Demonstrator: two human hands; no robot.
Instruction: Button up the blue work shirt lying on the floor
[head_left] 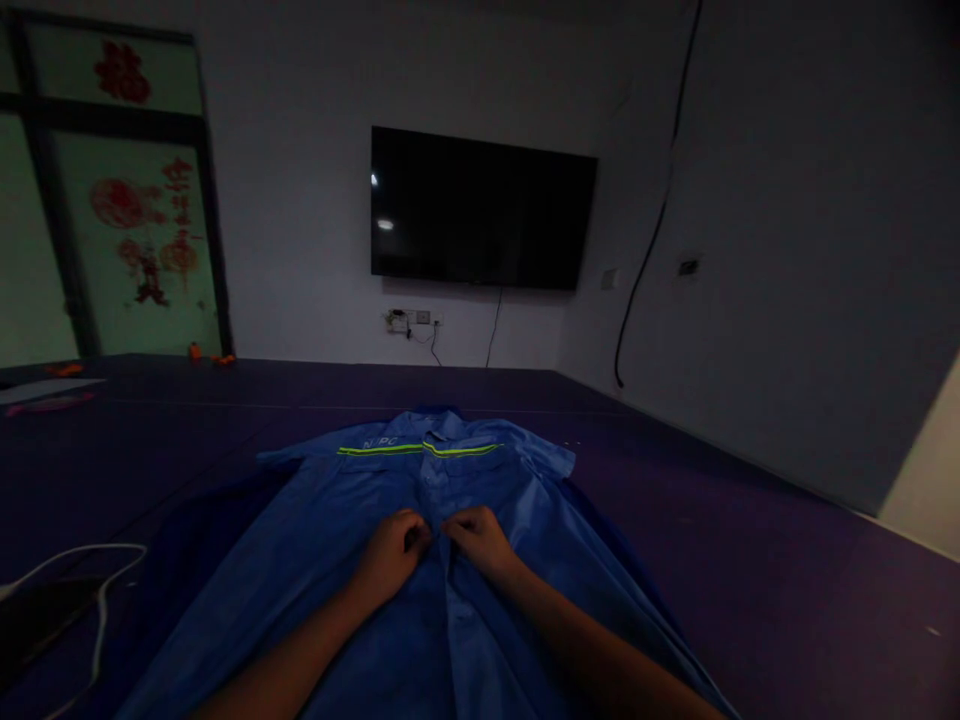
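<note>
A blue work shirt (315, 560) with a yellow-green reflective stripe across the chest lies spread flat, front up, on a dark purple surface (750, 560). My left hand (394, 550) and my right hand (480, 540) meet at the shirt's centre front, about halfway down. Both have their fingers curled and pinched on the front placket, nearly touching each other. My forearms reach in from the bottom edge, lying over the lower part of the shirt.
A white cable (97, 590) loops on the surface at the left. A dark wall-mounted screen (480, 210) hangs ahead, with sockets below it. Glass doors with red paper cuttings (142, 230) stand at the far left. Small orange items (210, 355) lie near them.
</note>
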